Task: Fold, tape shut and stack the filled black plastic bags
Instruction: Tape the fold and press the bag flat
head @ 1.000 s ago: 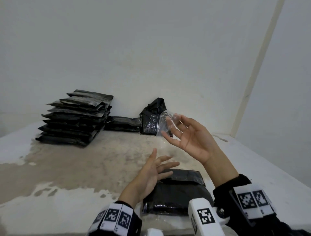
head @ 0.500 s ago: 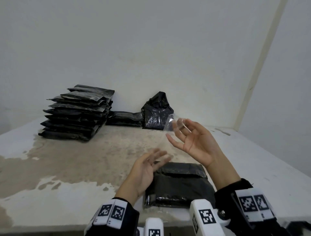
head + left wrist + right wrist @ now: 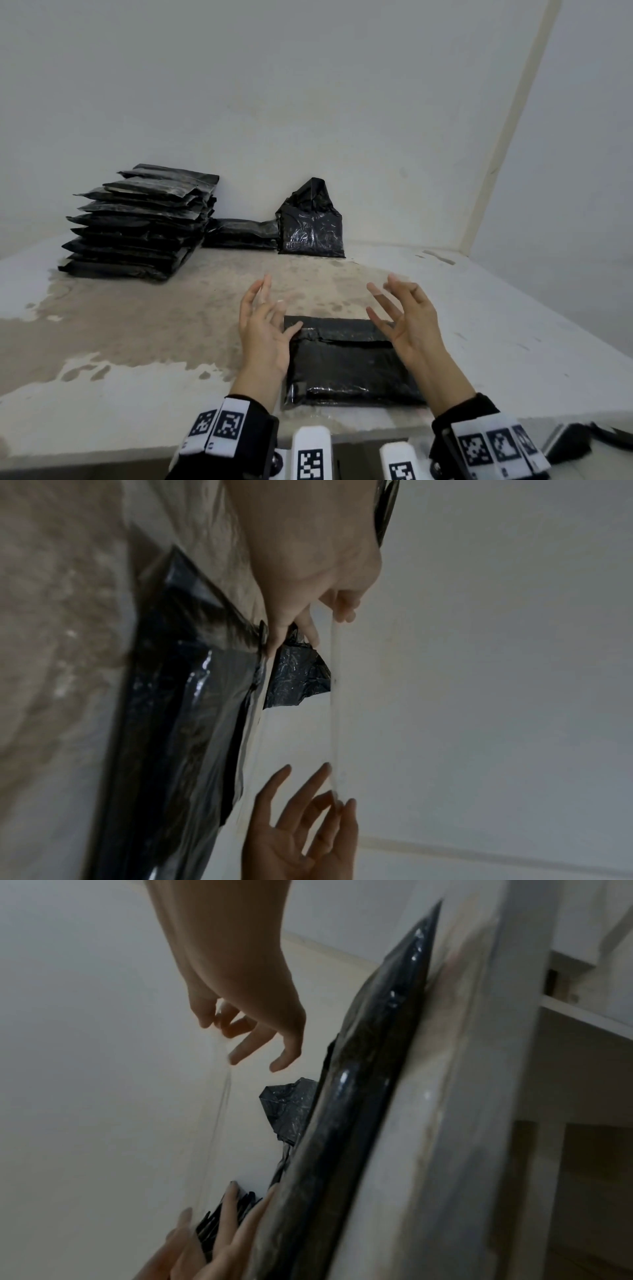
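folded bag (image 3: 346, 363) flat on table (image 3: 137, 308) | left hand (image 3: 262, 329), right hand (image 3: 404, 322) pinch clear tape strip (image 3: 334, 710) stretched between them

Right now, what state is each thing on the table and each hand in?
folded bag: flat on the table, top flap folded over, not yet taped.
strip of clear tape: stretched between both hands above the bag.
left hand: pinches one tape end.
right hand: pinches the other.
stack of bags: piled.
crumpled bag: upright, against the wall.

The clear tape (image 3: 334, 710) is near invisible from the head; both wrist views are motion-blurred.
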